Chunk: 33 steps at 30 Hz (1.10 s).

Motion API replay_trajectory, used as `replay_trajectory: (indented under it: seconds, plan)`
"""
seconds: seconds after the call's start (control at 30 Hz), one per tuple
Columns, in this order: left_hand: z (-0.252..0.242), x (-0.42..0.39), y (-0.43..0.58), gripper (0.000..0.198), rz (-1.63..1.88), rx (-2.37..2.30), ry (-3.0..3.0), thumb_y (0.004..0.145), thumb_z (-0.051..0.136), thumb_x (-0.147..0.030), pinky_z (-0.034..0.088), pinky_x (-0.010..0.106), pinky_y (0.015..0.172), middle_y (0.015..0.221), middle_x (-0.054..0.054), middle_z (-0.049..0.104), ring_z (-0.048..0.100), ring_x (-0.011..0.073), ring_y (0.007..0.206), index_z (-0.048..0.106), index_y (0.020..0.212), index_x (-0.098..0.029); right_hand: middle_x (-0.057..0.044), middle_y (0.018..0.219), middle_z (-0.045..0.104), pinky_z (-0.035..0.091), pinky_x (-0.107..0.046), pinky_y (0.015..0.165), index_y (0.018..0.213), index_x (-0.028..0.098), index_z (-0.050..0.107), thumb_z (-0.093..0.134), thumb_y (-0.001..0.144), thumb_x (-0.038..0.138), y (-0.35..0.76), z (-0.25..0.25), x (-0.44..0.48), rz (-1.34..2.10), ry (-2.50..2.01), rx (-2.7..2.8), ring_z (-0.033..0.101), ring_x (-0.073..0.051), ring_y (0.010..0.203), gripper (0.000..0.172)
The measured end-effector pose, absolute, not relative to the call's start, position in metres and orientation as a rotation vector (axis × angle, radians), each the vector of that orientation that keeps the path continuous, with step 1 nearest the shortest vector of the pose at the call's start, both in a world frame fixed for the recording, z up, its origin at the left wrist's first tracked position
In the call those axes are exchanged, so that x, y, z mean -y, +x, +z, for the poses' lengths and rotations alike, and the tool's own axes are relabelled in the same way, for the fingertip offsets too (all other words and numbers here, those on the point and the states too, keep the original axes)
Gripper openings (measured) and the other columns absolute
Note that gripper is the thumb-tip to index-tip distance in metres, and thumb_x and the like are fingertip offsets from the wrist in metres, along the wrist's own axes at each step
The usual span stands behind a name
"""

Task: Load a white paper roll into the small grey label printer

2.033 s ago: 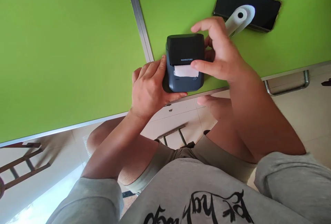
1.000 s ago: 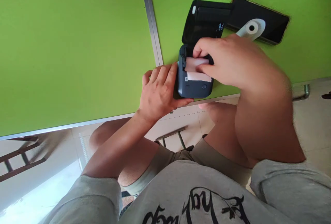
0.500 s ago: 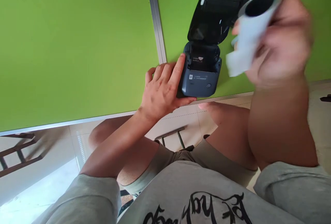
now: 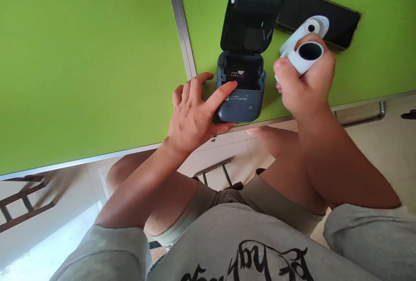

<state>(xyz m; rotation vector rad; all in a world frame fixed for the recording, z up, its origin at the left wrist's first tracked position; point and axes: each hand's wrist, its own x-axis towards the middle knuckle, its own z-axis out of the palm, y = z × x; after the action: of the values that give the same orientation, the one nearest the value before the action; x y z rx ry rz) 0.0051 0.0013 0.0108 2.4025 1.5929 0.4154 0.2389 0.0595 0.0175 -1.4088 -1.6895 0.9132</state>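
A small dark grey label printer (image 4: 240,107) lies on the green table with its black lid (image 4: 247,21) swung open and its paper compartment bare inside. My left hand (image 4: 195,114) is at its left side, fingers spread; the index finger reaches over the compartment's front edge and the thumb lies along the near edge. To the right of the printer, my right hand (image 4: 308,82) is closed around a white paper roll (image 4: 298,62) with a wide dark core. Just behind that hand is a second white cylindrical thing (image 4: 294,38) with a small dark hole, partly over a black phone (image 4: 341,23).
The green table (image 4: 91,64) has a metal seam strip (image 4: 180,21) running left of the printer and a metal front edge (image 4: 81,161) above my knees. Below on the floor, stool frames (image 4: 24,198) show at the left and between my legs.
My right hand has moved left and down with the paper roll, uncovering the phone and the second white thing. My left index finger has shifted from the printer's side onto its compartment edge.
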Motion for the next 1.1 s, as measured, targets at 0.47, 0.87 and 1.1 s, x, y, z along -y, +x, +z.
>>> replay_trajectory:
  seconds: [0.47,0.87,1.1]
  plan:
    - [0.009,-0.004,0.003,0.082,0.462,-1.523,2.442,0.075,0.087,-0.066,0.045,0.053,0.108,0.148,0.02,0.052,0.056,0.0419,0.136,0.056,0.142,-0.032,-0.006,0.107,0.068,0.052,-0.04,0.083,0.12,0.03,0.048,0.059,0.094,0.047,0.248,-0.007,-0.068,0.405,-1.344,1.846,0.066,-0.022,0.087,0.033]
    - [0.002,-0.001,0.004,0.102,0.638,-1.474,2.534,0.076,0.084,-0.068,0.047,0.048,0.108,0.145,0.026,0.054,0.059,0.0401,0.134,0.039,0.155,-0.021,-0.011,0.127,0.072,0.056,-0.048,0.103,0.119,0.029,0.054,0.059,0.089,0.027,0.24,0.017,-0.056,0.316,-1.272,1.949,0.07,-0.028,0.118,0.031]
    - [-0.007,-0.002,0.001,0.104,0.688,-1.459,2.539,0.076,0.083,-0.069,0.044,0.047,0.11,0.146,0.022,0.053,0.056,0.0412,0.136,0.036,0.157,-0.024,-0.005,0.114,0.059,0.05,-0.046,0.096,0.118,0.021,0.059,0.048,0.096,0.037,0.289,0.008,-0.084,-0.06,-1.128,1.747,0.064,-0.022,0.111,0.029]
